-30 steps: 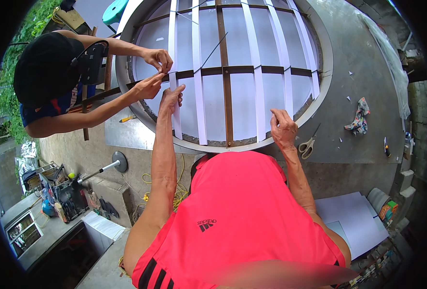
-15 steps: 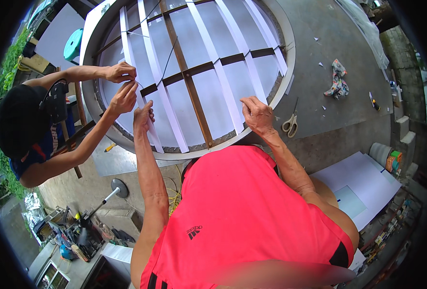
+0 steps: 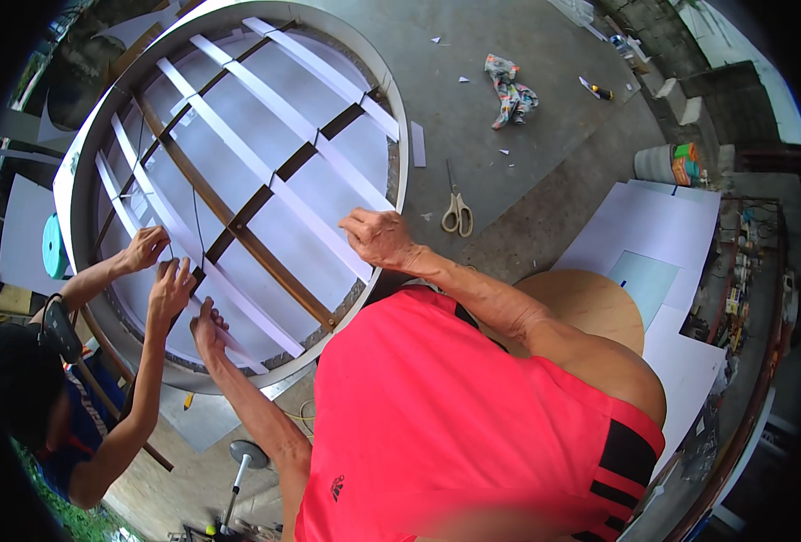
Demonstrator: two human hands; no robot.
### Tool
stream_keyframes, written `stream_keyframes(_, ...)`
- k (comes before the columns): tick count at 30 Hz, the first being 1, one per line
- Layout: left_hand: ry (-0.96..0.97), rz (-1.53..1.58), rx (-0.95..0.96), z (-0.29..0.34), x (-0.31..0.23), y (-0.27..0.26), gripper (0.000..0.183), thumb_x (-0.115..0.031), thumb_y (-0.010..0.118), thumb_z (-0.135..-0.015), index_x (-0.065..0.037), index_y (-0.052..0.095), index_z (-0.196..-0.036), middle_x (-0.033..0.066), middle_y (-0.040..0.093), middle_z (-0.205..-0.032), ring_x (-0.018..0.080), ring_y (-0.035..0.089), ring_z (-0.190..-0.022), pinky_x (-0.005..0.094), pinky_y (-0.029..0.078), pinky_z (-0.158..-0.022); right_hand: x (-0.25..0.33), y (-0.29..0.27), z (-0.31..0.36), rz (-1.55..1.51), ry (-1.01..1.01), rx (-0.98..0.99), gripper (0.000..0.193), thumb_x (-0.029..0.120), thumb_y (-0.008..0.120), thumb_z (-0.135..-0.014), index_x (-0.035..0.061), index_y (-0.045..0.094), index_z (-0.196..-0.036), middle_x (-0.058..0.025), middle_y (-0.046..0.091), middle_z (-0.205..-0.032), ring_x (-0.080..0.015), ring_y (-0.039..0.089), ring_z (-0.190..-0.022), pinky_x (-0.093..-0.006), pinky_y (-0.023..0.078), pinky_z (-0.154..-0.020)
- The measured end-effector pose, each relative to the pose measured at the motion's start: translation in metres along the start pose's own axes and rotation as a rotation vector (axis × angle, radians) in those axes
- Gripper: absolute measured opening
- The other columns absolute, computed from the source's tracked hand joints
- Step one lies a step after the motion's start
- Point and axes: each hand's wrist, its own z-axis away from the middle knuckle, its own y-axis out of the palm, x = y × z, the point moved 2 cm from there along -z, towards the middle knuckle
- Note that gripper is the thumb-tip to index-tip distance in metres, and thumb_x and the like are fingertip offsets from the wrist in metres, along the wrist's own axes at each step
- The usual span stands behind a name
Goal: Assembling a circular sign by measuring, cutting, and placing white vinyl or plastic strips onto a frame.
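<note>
A large round grey metal frame (image 3: 403, 154) lies before me, crossed by dark brown bars (image 3: 265, 280) and several long white strips (image 3: 229, 135). My left hand (image 3: 209, 330) is closed around the white strip nearest the left rim, close to its lower end. By the right rim, my right hand (image 3: 379, 238) is curled with fingers pressed together; what it may hold is hidden. Left of my left hand, a co-worker's two hands (image 3: 173, 285) pinch at the same strip where it meets a dark crossbar. A thin dark cord (image 3: 196, 212) runs over the strips beside them.
On the grey table right of the frame are scissors (image 3: 457, 215), a crumpled patterned cloth (image 3: 509, 94), a cutter knife (image 3: 596, 89) and white scraps. White sheets (image 3: 599, 226) and a round brown board (image 3: 590, 312) are at my right. A teal stool (image 3: 54, 246) stands far left.
My view has swung right, so the frame and both people's hands appear farther left and lower. My hands keep their places at the strip and rim; the co-worker's hands stay at the crossbar.
</note>
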Motion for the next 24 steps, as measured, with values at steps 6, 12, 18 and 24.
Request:
stream_keyframes(6, 0.0, 0.006, 0.021, -0.002, 0.0, 0.0, 0.021, -0.023, 0.074, -0.089, -0.006, 0.062, -0.085, -0.0014, 0.05, -0.063, 0.0109, 0.047, -0.049, 0.0277, 0.041, -0.043, 0.001, 0.0, 0.0, -0.041, -0.004, -0.02, 0.007, 0.014, 0.06, -0.084, 0.0115, 0.067, -0.085, -0.0072, 0.062, -0.08, -0.0305, 0.066, -0.07, -0.0424, 0.054, -0.061)
stream_keyframes(12, 0.047, 0.05, 0.013, 0.007, 0.004, 0.001, 0.015, -0.02, 0.072, -0.09, -0.009, 0.062, -0.091, -0.0039, 0.047, -0.062, 0.0085, 0.043, -0.048, 0.0265, 0.036, -0.041, -0.002, 0.002, 0.001, -0.008, 0.002, 0.013, 0.007, 0.012, 0.058, -0.084, 0.0111, 0.064, -0.086, -0.0091, 0.063, -0.082, -0.0326, 0.066, -0.067, -0.044, 0.054, -0.058)
stream_keyframes(18, 0.104, 0.113, 0.052, 0.012, 0.001, 0.007, 0.015, -0.017, 0.071, -0.086, -0.013, 0.057, -0.082, -0.0031, 0.049, -0.061, 0.0091, 0.046, -0.049, 0.0285, 0.038, -0.043, 0.009, -0.004, -0.004, -0.007, 0.021, 0.084, 0.016, 0.01, 0.061, -0.088, 0.0109, 0.071, -0.101, -0.008, 0.071, -0.096, -0.0298, 0.069, -0.075, -0.0394, 0.055, -0.068)
stream_keyframes(24, 0.039, 0.091, 0.033, 0.019, -0.012, 0.01, 0.017, -0.017, 0.071, -0.086, -0.013, 0.057, -0.078, -0.0028, 0.049, -0.059, 0.0105, 0.046, -0.048, 0.0287, 0.039, -0.044, 0.014, -0.006, -0.006, 0.01, 0.013, 0.11, 0.018, 0.008, 0.063, -0.088, 0.0102, 0.072, -0.103, -0.0066, 0.071, -0.095, -0.0271, 0.069, -0.072, -0.0372, 0.054, -0.065)
